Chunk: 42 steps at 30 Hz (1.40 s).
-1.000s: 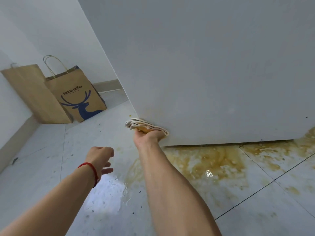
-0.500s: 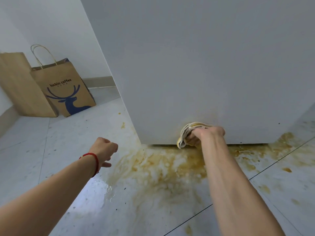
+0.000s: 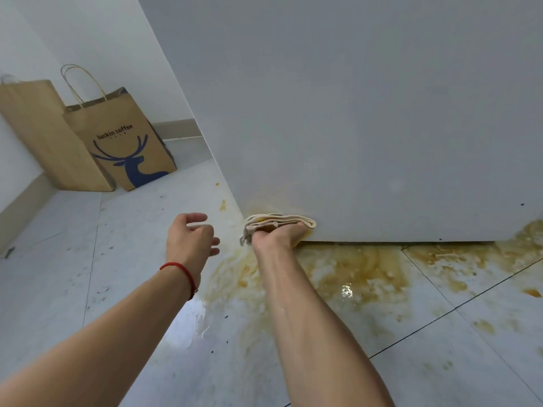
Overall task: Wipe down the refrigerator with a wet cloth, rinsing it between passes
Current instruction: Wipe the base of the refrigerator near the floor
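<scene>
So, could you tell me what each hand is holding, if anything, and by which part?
The right hand grips the folded cloth from below, pressing it against the refrigerator. The left hand holds nothing.

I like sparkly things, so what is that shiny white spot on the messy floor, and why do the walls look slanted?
In the head view, light glints off the wet brown spill and a puddle near the left hand; the wide lens tilts the refrigerator; the right hand and cloth look sharp.

I read only "luckin coffee", printed in dark blue above a blue deer head on the front of the brown paper bag standing by the wall
</scene>
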### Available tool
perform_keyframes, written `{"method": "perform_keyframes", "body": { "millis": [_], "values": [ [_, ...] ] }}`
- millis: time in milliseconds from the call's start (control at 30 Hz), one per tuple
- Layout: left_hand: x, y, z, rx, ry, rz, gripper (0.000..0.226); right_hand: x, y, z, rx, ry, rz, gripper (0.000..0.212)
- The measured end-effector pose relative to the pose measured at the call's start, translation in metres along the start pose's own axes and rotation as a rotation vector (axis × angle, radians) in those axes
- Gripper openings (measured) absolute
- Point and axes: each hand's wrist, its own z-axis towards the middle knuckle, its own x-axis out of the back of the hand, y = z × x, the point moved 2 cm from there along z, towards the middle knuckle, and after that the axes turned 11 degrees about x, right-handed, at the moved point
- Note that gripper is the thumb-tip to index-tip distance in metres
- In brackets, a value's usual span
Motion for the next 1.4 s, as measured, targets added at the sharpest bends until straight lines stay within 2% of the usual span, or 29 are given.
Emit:
{"method": "perform_keyframes", "body": {
  "millis": [33, 67, 167, 367, 467, 567, 633, 700, 767, 833, 900, 933, 1000, 1100, 1200, 1333, 1400],
  "values": [
    [0.001, -0.001, -0.002, -0.014, 0.010, 0.005, 0.027, -0.001, 0.007, 0.010, -0.007, 0.022, -0.042, 0.039],
    [0.001, -0.002, -0.003, -0.028, 0.020, 0.017, 0.027, 0.002, 0.011, 0.014, 0.039, 0.024, -0.185, 0.040],
    [0.002, -0.006, -0.010, -0.048, 0.033, 0.064, 0.027, 0.015, 0.026, 0.035, -0.006, -0.014, 0.021, 0.039],
    [-0.013, 0.000, -0.017, -0.101, -0.009, 0.158, 0.024, 0.007, -0.011, 0.047, -0.083, 0.109, 0.160, 0.043],
    [-0.031, 0.007, -0.030, -0.202, 0.031, 0.166, 0.024, 0.014, -0.066, 0.050, -0.023, 0.050, 0.151, 0.044],
    [-0.055, 0.018, -0.047, -0.337, 0.063, 0.206, 0.026, 0.025, -0.139, 0.053, 0.156, -0.011, 0.137, 0.038],
    [-0.075, 0.025, -0.060, -0.419, -0.017, 0.277, 0.029, 0.031, -0.202, 0.045, 0.313, -0.024, 0.076, 0.035],
    [-0.094, 0.027, -0.078, -0.474, -0.146, 0.398, 0.031, 0.039, -0.268, 0.035, 0.463, 0.019, -0.010, 0.013],
    [-0.110, 0.023, -0.096, -0.524, -0.252, 0.494, 0.033, 0.043, -0.323, 0.029, 0.592, 0.100, -0.126, 0.004],
    [-0.124, 0.020, -0.111, -0.579, -0.340, 0.535, 0.034, 0.041, -0.365, 0.032, 0.746, 0.132, -0.235, 0.013],
    [-0.135, 0.020, -0.119, -0.617, -0.387, 0.556, 0.034, 0.032, -0.368, 0.029, 0.866, 0.152, -0.326, 0.050],
    [-0.140, 0.019, -0.123, -0.628, -0.401, 0.565, 0.034, 0.027, -0.355, 0.022, 0.943, 0.174, -0.410, 0.062],
    [-0.150, 0.019, -0.126, -0.641, -0.416, 0.577, 0.035, 0.019, -0.304, 0.009, 1.094, 0.132, -0.546, 0.069],
    [-0.161, 0.019, -0.127, -0.624, -0.423, 0.594, 0.036, 0.028, -0.239, 0.017, 1.259, -0.046, -0.784, 0.078],
    [-0.161, 0.018, -0.127, -0.600, -0.439, 0.581, 0.036, 0.049, -0.253, 0.050, 1.296, -0.084, -1.017, 0.081],
    [-0.154, 0.010, -0.119, -0.559, -0.438, 0.591, 0.039, 0.059, -0.324, 0.066, 1.350, 0.021, -0.834, 0.090],
    [-0.149, 0.007, -0.114, -0.521, -0.428, 0.602, 0.040, 0.065, -0.354, 0.078, 1.243, 0.128, -0.669, 0.084]
  ]
}}
